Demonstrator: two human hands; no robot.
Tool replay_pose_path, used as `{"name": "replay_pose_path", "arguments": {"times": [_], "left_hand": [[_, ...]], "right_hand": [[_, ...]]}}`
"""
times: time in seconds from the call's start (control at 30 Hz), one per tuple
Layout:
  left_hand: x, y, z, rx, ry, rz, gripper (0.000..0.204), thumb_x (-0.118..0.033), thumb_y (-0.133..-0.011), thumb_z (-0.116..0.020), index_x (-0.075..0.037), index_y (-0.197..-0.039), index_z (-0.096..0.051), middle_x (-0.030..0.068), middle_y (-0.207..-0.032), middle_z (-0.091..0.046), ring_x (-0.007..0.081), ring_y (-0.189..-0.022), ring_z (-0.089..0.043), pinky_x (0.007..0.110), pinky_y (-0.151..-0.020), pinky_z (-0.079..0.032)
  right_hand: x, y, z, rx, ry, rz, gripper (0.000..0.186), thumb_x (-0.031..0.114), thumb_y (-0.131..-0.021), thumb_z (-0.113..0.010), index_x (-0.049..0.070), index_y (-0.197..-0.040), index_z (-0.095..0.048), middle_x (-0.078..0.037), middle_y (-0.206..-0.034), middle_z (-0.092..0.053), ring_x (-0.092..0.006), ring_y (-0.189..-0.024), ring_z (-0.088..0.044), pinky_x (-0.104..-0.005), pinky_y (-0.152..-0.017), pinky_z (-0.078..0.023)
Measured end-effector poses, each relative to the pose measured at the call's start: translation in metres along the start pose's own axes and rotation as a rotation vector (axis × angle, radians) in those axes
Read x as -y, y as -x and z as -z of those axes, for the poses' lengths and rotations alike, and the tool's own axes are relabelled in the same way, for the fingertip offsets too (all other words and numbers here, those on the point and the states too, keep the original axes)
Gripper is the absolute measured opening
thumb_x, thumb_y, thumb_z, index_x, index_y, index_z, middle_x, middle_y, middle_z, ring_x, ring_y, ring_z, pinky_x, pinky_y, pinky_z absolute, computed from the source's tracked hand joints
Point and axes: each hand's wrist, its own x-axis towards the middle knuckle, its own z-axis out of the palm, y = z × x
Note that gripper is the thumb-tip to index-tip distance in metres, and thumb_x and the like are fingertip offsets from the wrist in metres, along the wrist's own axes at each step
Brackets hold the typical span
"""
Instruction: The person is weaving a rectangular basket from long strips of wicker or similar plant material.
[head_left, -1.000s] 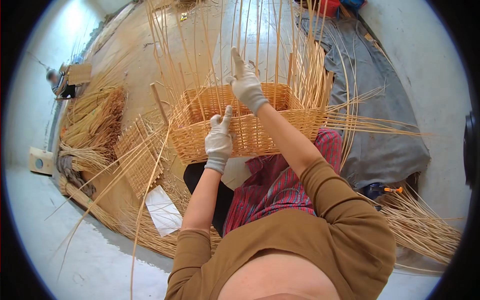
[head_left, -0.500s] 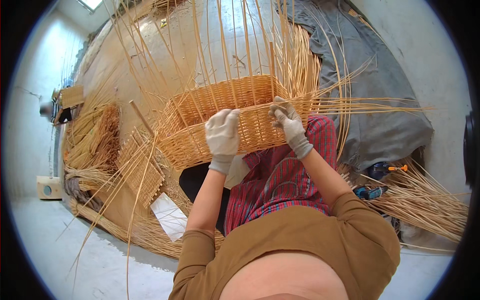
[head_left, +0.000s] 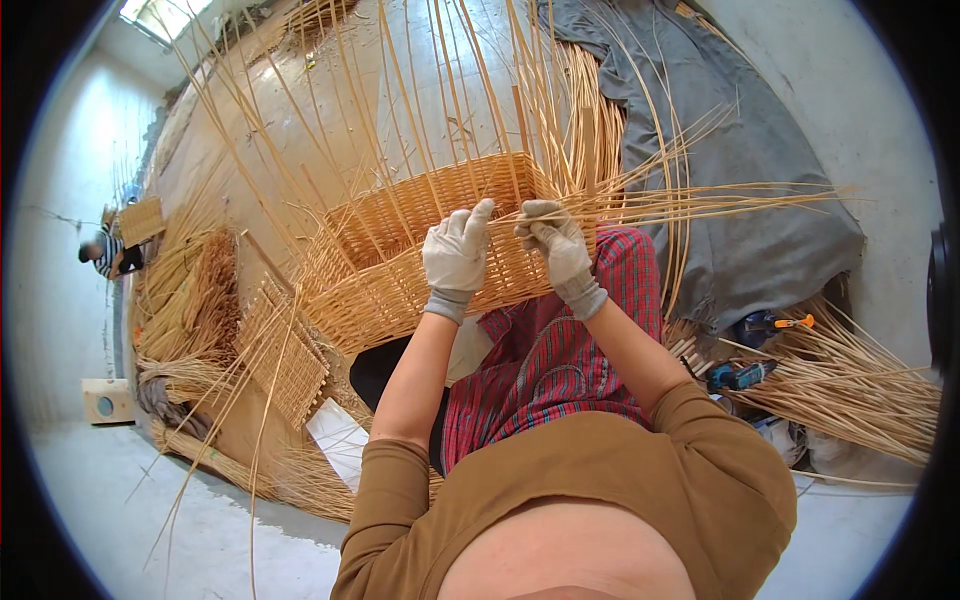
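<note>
A rectangular woven wicker basket (head_left: 375, 298) rests tilted at my lap, with tall upright stakes (head_left: 402, 85) rising from its walls. Both hands wear pale work gloves with grey cuffs. Curled over the near rim, my left hand (head_left: 455, 257) has its fingers closed on the basket's edge, the thumb side up. My right hand (head_left: 562, 250) pinches thin wicker rods at that same rim, farther right. From there long loose rods (head_left: 720, 205) fan out to the right over a grey cloth. The fingertips hide the exact crossing of the rods.
A grey cloth (head_left: 765, 210) covers bundled canes (head_left: 590, 120) at the right. A blue power drill (head_left: 740, 376) lies by more canes (head_left: 850, 400). Left are a woven panel (head_left: 280, 355), brown fibre bundles (head_left: 205, 290) and white paper (head_left: 338, 440). Another person (head_left: 108, 252) is far left.
My right hand has moved left along the rim, closer to my left hand, which has shifted slightly right and up. The basket has moved left and tilted somewhat in view.
</note>
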Motion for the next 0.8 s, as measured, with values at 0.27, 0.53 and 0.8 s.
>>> {"name": "replay_pose_path", "arguments": {"times": [0.27, 0.53, 0.8], "left_hand": [[0.0, 0.02, 0.025, 0.031, 0.203, 0.112, 0.036, -0.005, -0.086, -0.07, -0.015, -0.12, -0.063, 0.004, -0.097, -0.075, 0.0269, -0.09, -0.072, 0.038, -0.078, -0.057], [0.014, 0.023, 0.055, 0.372, 0.532, -0.074, 0.038, 0.003, -0.083, -0.059, -0.008, -0.117, -0.07, 0.0084, -0.106, -0.078, 0.0339, -0.091, -0.075, 0.042, -0.078, -0.061], [0.046, 0.128, 0.183, 0.499, 0.775, 0.616, 0.041, -0.006, -0.096, -0.054, -0.004, -0.136, -0.063, 0.0148, -0.113, -0.074, 0.026, -0.112, -0.07, 0.037, -0.096, -0.055]], "right_hand": [[-0.008, 0.003, -0.005, 0.134, 0.087, -0.111, 0.028, 0.026, -0.109, -0.056, 0.007, -0.128, -0.064, -0.005, -0.097, -0.071, -0.0136, -0.085, -0.068, -0.0258, -0.072, -0.056], [-0.029, -0.025, 0.023, 0.005, 0.245, -0.012, 0.03, 0.033, -0.107, -0.057, 0.007, -0.112, -0.072, -0.003, -0.086, -0.072, -0.0121, -0.073, -0.067, -0.0269, -0.066, -0.056], [-0.032, -0.049, 0.026, -0.094, 0.273, -0.217, 0.028, 0.031, -0.106, -0.061, 0.007, -0.116, -0.072, -0.004, -0.091, -0.075, -0.0122, -0.075, -0.07, -0.0255, -0.064, -0.053]]}}
